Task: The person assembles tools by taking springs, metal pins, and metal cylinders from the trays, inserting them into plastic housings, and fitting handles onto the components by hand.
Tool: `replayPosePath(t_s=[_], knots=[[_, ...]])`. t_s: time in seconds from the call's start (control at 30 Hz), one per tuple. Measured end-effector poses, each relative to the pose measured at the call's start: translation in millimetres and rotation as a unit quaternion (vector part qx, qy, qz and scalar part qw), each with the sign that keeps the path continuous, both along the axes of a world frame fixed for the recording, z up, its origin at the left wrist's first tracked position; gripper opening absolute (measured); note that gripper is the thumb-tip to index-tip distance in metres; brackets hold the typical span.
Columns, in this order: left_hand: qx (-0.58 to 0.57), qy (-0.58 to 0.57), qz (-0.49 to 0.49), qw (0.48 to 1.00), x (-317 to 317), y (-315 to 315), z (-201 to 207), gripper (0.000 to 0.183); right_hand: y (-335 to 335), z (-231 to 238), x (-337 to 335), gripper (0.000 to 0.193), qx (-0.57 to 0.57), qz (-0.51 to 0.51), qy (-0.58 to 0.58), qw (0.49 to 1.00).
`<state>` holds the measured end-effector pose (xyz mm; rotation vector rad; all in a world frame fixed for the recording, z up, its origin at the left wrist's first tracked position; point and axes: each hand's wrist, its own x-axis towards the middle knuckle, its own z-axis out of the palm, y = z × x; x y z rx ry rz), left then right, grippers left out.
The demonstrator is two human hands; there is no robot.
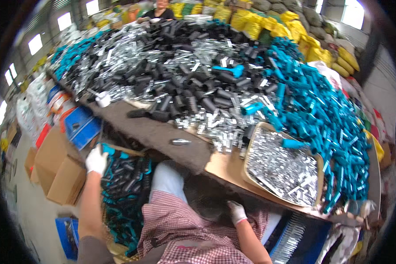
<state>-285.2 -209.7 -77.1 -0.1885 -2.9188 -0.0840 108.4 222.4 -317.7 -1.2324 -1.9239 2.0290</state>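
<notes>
My left hand [97,159], in a white glove, is at the far left corner of a deep box [124,149] and appears closed on its rim. Black and teal plastic handle-like pieces [125,169] fill this box beside my left leg. Over my lap, just below the table edge, my right hand [237,212] hangs with its fingers partly spread and nothing visible in them. It also wears a white glove. A tan tray [245,169] of small shiny metal pieces stands on the table, with a teal piece [295,144] lying on top.
Heaps of black tubes [207,103], silvery strips [114,57] and teal pieces [334,127] cover the table [163,136]. Cardboard boxes [59,163] and a blue bin [81,127] stand left. A person [159,12] sits across the heap, before yellow sacks [253,26].
</notes>
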Motion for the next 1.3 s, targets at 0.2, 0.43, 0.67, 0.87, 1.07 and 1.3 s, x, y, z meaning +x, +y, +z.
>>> replayPosePath(t_s=[0.2,0.43,0.67,0.87,1.07,1.3], knots=[[-0.024,0.042,-0.135,0.99,-8,52,55,0.056,11,37,8,0.034,0.099,0.053,-0.023,0.993],[-0.117,0.037,-0.138,0.983,-33,51,-26,0.068,8,3,4,0.038,0.454,0.328,-0.06,0.826],[-0.103,-0.042,-0.19,0.976,-34,69,4,0.062,-12,48,4,0.036,0.105,0.105,-0.08,0.986],[-0.122,-0.035,-0.135,0.983,-26,61,-66,0.063,-35,138,-32,0.041,0.172,0.294,0.025,0.94],[-0.168,-0.132,-0.132,0.968,14,90,-17,0.034,-11,370,-63,0.026,0.416,0.358,0.193,0.813],[0.166,-0.187,-0.454,0.856,127,223,148,0.031,100,384,-182,0.016,0.694,0.152,-0.018,0.703]])
